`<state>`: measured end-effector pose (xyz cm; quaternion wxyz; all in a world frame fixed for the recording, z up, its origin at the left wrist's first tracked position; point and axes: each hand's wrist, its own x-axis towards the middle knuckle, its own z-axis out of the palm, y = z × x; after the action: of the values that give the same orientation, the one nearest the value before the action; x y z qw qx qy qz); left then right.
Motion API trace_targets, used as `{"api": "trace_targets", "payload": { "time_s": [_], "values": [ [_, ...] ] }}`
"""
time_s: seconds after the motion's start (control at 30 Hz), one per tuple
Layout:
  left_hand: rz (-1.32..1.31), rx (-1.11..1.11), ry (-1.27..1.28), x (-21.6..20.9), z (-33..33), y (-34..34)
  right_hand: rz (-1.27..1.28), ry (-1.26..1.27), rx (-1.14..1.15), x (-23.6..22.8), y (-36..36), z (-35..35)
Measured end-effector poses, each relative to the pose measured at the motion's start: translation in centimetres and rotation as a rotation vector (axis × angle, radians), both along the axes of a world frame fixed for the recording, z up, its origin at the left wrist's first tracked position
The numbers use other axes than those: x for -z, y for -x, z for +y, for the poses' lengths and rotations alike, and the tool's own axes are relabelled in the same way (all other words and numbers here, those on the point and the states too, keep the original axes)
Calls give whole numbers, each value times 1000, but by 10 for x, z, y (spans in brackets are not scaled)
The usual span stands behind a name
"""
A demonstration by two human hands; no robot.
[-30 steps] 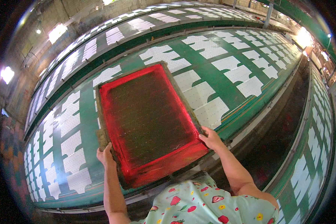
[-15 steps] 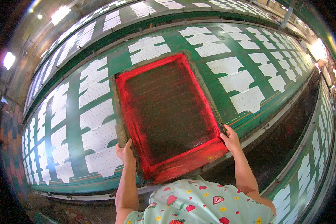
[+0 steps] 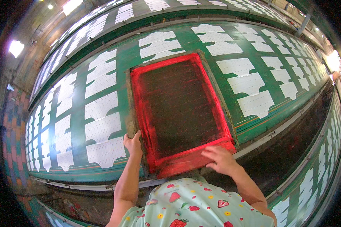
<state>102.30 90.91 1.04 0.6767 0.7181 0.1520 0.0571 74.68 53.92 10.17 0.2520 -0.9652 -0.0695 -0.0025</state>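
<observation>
A large rectangular printing screen (image 3: 176,109) with a red-stained frame and dark mesh lies flat on the long green table (image 3: 77,121). My left hand (image 3: 133,144) grips the frame's near left edge. My right hand (image 3: 220,159) hovers over the near right corner of the frame, fingers spread and slightly blurred; I cannot tell whether it touches the frame. White cut fabric pieces (image 3: 104,126) lie in rows on the table to both sides of the screen.
More white pieces (image 3: 254,85) run along the table to the right. A second green table with white pieces (image 3: 83,30) stands beyond. A dark aisle (image 3: 291,143) lies along the table's near right edge, with another table (image 3: 314,181) at the lower right. My strawberry-print garment (image 3: 193,206) fills the bottom.
The screen has shifted to the right along the table and now lies flat over a new spot. My right hand has come off the frame's right edge to above its near corner.
</observation>
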Motion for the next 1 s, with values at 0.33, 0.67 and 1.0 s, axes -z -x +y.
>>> {"api": "trace_targets", "payload": {
  "time_s": [0.33, 0.67, 1.0],
  "values": [
    [-98, -46, -343, 9, -2, -2, -109, 205, -205, 4, -44, 63],
    [-118, -137, -430, 22, -7, -7, 253, 287, -125, -21, -59, 74],
    [-103, -58, -280, 13, -6, -2, -233, 292, -110, 31, -76, 69]
  ]
}}
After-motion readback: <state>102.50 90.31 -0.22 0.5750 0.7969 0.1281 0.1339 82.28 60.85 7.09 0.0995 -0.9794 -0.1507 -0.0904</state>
